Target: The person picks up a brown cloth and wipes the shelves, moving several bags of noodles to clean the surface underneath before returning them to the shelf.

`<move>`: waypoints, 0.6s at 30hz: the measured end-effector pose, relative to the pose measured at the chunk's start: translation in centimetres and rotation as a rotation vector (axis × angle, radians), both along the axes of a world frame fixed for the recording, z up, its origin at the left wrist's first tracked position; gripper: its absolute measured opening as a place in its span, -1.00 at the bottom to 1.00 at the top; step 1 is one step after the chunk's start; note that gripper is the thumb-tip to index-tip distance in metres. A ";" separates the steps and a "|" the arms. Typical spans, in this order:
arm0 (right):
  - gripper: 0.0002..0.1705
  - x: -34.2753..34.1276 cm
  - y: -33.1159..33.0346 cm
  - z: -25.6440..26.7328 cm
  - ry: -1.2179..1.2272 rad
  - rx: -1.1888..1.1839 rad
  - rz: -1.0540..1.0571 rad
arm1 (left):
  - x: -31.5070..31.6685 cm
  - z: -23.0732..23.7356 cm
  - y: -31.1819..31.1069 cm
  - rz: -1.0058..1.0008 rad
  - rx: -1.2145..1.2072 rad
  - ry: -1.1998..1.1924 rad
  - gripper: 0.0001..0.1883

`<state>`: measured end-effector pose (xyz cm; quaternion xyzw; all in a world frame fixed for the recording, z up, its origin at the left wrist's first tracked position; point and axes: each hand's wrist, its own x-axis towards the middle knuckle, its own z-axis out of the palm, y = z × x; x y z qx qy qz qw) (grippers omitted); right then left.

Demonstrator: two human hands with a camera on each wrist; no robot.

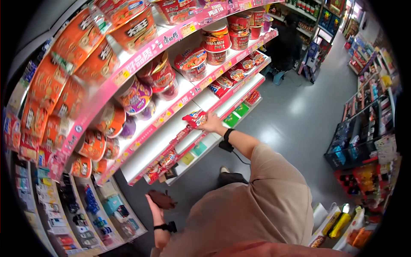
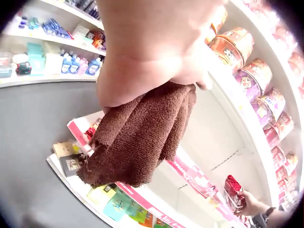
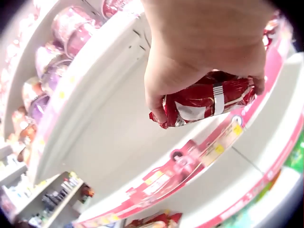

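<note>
In my right hand [image 1: 212, 124] I grip a red packet of instant noodles [image 1: 195, 119] over a white shelf [image 1: 174, 124]. The right wrist view shows fingers and thumb curled round the ends of this packet [image 3: 209, 100], its back seam facing the camera. My left hand [image 1: 155, 209] holds a brown cloth [image 1: 162, 199] low, beyond the near end of the shelves. In the left wrist view the towelling cloth [image 2: 142, 135] hangs in folds under the hand [image 2: 147, 52], which hides its upper part.
Noodle tubs [image 1: 190, 64] line the shelves above, behind pink edge strips [image 1: 141, 53]. More red packets [image 1: 164, 165] lie on a lower shelf. At left stand shelves of toiletries [image 1: 92, 205]. A person in dark clothes [image 1: 284, 47] is farther down the aisle [image 1: 319, 103]; display racks [image 1: 359, 128] stand opposite.
</note>
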<state>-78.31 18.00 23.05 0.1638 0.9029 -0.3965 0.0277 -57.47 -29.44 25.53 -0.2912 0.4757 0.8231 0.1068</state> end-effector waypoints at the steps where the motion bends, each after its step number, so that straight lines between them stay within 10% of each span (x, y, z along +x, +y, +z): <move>1: 0.22 1.8 -1.0 -0.5 -0.014 -0.044 0.014 | -0.6 -0.1 0.8 -0.057 0.114 0.073 -0.36; 9: 0.05 15.3 -9.9 9.5 -0.021 -0.100 0.408 | -2.7 0.8 10.9 -0.310 0.293 -0.072 -0.59; 18: -0.03 14.9 -8.8 10.1 0.115 0.185 0.734 | -3.1 -0.2 18.6 -0.336 0.344 -0.006 -0.53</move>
